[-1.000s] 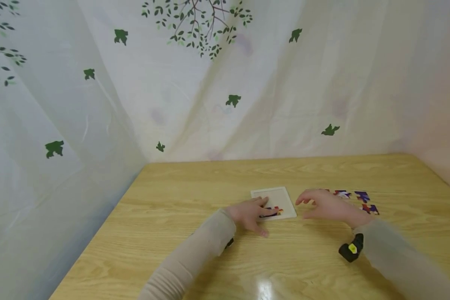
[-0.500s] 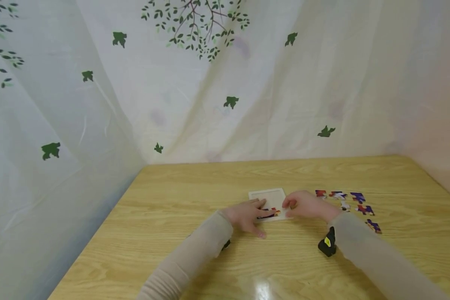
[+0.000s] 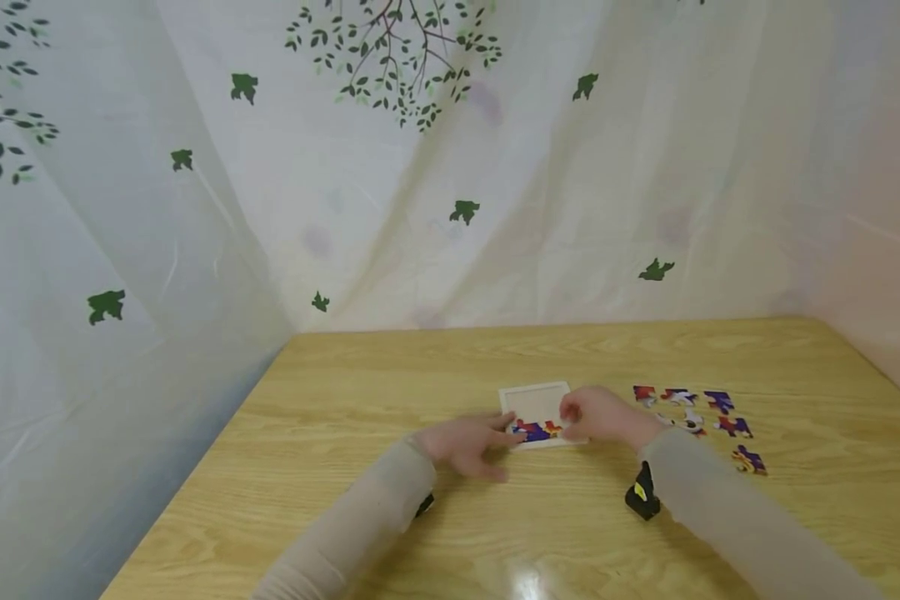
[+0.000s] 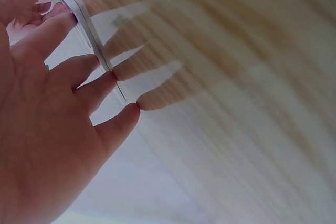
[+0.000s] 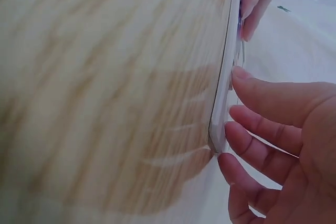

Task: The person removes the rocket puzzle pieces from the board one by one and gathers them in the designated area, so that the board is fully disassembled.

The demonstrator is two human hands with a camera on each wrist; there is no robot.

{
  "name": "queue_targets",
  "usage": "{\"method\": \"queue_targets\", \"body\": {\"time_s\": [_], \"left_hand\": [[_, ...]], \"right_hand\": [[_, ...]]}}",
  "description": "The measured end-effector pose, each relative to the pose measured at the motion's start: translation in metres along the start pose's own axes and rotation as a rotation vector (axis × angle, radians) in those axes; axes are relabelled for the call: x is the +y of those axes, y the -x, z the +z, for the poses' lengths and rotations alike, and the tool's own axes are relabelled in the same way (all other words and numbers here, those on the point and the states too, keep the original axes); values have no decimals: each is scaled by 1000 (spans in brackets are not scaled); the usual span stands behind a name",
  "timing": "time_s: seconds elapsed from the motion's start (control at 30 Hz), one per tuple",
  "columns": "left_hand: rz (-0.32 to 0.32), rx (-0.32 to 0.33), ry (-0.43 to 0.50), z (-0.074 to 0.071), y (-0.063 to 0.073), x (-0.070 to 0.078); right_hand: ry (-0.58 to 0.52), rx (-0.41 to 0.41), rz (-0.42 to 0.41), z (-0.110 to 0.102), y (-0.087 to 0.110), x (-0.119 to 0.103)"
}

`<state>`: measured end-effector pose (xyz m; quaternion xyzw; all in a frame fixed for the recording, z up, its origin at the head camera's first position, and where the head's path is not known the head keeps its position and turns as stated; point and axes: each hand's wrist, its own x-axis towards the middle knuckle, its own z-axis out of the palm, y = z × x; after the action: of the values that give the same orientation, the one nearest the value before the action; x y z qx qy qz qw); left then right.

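Note:
A shallow white puzzle tray (image 3: 534, 390) lies on the table, with joined purple, red and yellow puzzle pieces (image 3: 532, 430) along its near side. My left hand (image 3: 468, 446) lies at the tray's left side, fingers spread. In the left wrist view, the fingertips (image 4: 135, 107) are down at the tray edge and the table. At the tray's near right corner, my right hand (image 3: 603, 415) pinches a puzzle piece, mostly hidden by the fingers. The right wrist view shows the thumb (image 5: 262, 95) and curled fingers close along the tray's edge (image 5: 223, 98).
Several loose puzzle pieces (image 3: 720, 402) lie on the wooden table (image 3: 330, 500) to the right of the tray, partly behind the right forearm. A white curtain (image 3: 390, 250) with leaf and bird prints rises behind the table and at its sides.
My right hand has moved left from beside the loose pieces to the tray's right side. My left hand has drawn back left, uncovering more of the joined pieces.

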<state>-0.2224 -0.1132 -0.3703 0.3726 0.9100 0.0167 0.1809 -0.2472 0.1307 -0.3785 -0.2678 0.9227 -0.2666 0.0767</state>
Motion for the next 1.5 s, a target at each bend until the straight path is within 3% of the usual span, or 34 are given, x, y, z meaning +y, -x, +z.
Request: {"method": "queue_targets", "body": {"time_s": [0.17, 0.47, 0.7, 0.9, 1.1, 1.5], "left_hand": [[-16, -11, 54, 1, -1, 0], [-19, 1, 88, 0, 0, 2], [-20, 14, 79, 2, 1, 3], [-8, 29, 74, 3, 2, 3], [14, 46, 76, 1, 2, 3], [-4, 48, 67, 2, 0, 4]], "right_hand": [[117, 0, -8, 0, -1, -5], [39, 5, -30, 1, -1, -5], [73, 10, -142, 7, -6, -10], [92, -10, -107, 9, -10, -15], [135, -6, -155, 12, -14, -14], [85, -44, -121, 10, -13, -18]]}}
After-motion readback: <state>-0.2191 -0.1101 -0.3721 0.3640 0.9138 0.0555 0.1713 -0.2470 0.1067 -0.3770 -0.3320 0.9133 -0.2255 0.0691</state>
